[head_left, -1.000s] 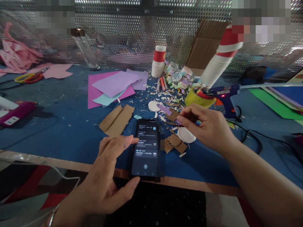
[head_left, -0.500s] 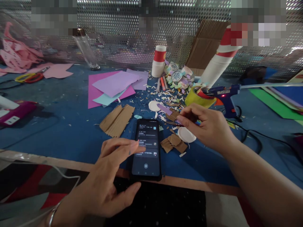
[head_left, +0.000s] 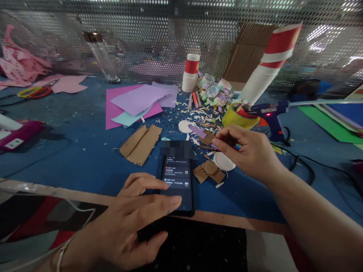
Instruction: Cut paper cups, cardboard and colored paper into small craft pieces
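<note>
A black phone [head_left: 177, 177] lies at the near edge of the blue table [head_left: 85, 158] with its screen lit and notifications showing. My left hand [head_left: 133, 223] is over its lower half, fingers stretched out, one fingertip on the bottom of the screen. My right hand [head_left: 246, 151] hovers above a white paper disc [head_left: 224, 161] and pinches a thin dark pen-like tool [head_left: 208, 147] between thumb and fingers. Brown cardboard scraps [head_left: 210, 172] lie between the phone and the disc.
Pink and lilac paper sheets [head_left: 136, 102], a corrugated cardboard piece [head_left: 140, 143], stacked paper cups [head_left: 190, 71], a tilted tall cup stack [head_left: 266, 64], yellow tape [head_left: 236, 117], a blue glue gun [head_left: 269, 113] with cord, a glass bottle [head_left: 100, 56] and scissors [head_left: 34, 92] crowd the table. Perforated metal screen behind.
My left hand has drawn back toward me down the phone, from the middle of the screen to its bottom. My right hand has hardly moved.
</note>
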A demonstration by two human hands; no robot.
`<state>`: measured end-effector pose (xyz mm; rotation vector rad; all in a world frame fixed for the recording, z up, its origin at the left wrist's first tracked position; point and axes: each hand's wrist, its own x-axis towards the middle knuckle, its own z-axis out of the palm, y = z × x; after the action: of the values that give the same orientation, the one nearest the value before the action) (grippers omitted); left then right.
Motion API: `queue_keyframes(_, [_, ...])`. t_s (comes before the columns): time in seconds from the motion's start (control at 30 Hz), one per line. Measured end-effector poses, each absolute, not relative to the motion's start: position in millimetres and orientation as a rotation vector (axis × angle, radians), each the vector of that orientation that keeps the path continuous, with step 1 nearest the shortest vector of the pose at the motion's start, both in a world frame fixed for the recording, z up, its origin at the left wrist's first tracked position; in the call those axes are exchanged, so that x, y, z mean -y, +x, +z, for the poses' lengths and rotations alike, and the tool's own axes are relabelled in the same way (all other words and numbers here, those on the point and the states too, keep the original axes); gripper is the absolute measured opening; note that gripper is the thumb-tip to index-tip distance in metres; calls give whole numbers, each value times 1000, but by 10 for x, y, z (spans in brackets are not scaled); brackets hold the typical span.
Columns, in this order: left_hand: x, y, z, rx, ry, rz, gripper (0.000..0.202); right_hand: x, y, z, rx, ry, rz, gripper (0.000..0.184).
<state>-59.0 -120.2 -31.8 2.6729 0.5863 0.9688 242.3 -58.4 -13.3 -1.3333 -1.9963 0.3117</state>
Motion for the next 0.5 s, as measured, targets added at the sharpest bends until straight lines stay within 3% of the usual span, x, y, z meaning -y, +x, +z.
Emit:
queue_keyframes(0.2, [1199, -588, -348, -659, 2650, 1064, 92, 587, 2426, -139, 2005, -1331, 307, 11])
queue_keyframes(0.5, [1227, -560, -329, -703, 2769, 984, 73, 582, 2434, -150, 2007, -1323, 344, 12])
